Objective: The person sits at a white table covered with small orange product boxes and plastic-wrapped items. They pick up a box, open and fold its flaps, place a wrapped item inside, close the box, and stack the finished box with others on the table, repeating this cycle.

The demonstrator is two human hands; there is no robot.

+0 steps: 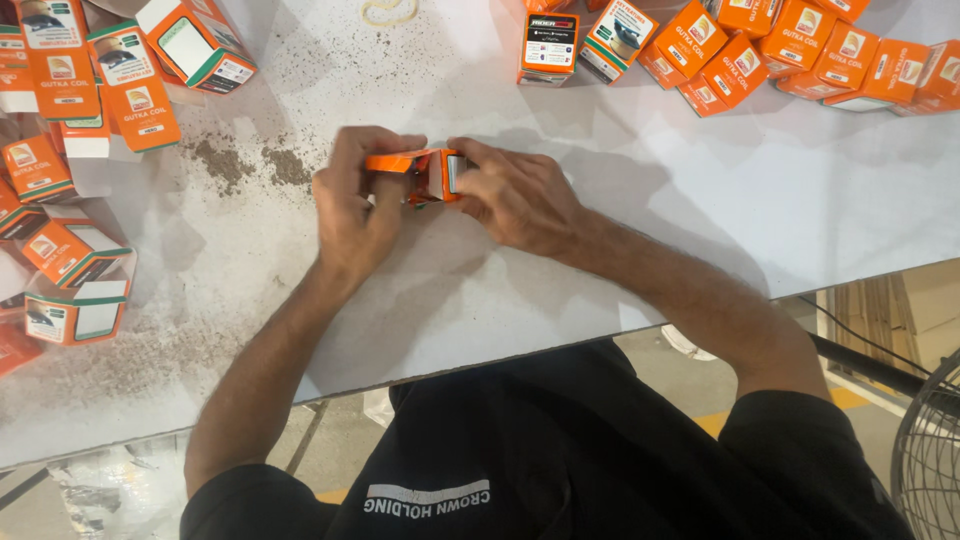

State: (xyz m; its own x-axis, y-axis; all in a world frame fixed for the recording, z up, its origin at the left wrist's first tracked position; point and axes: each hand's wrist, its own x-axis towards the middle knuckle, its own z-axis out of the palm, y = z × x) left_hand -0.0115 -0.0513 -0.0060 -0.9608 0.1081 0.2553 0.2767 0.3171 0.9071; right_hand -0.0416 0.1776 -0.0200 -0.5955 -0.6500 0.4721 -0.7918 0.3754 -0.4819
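Note:
Both my hands meet over the middle of the white table [700, 190] around one small orange carton [432, 172]. My left hand [355, 205] grips its left end, where an orange flap sticks out. My right hand [515, 195] holds the right end, fingers curled over the box. The carton lies on its side and its contents are hidden.
Several orange cartons [790, 50] stand closed in a group at the far right. More orange cartons [70, 150], some with open ends, lie along the left edge. Brown dust [250, 165] is scattered left of my hands. A wire fan guard [930, 460] sits at lower right.

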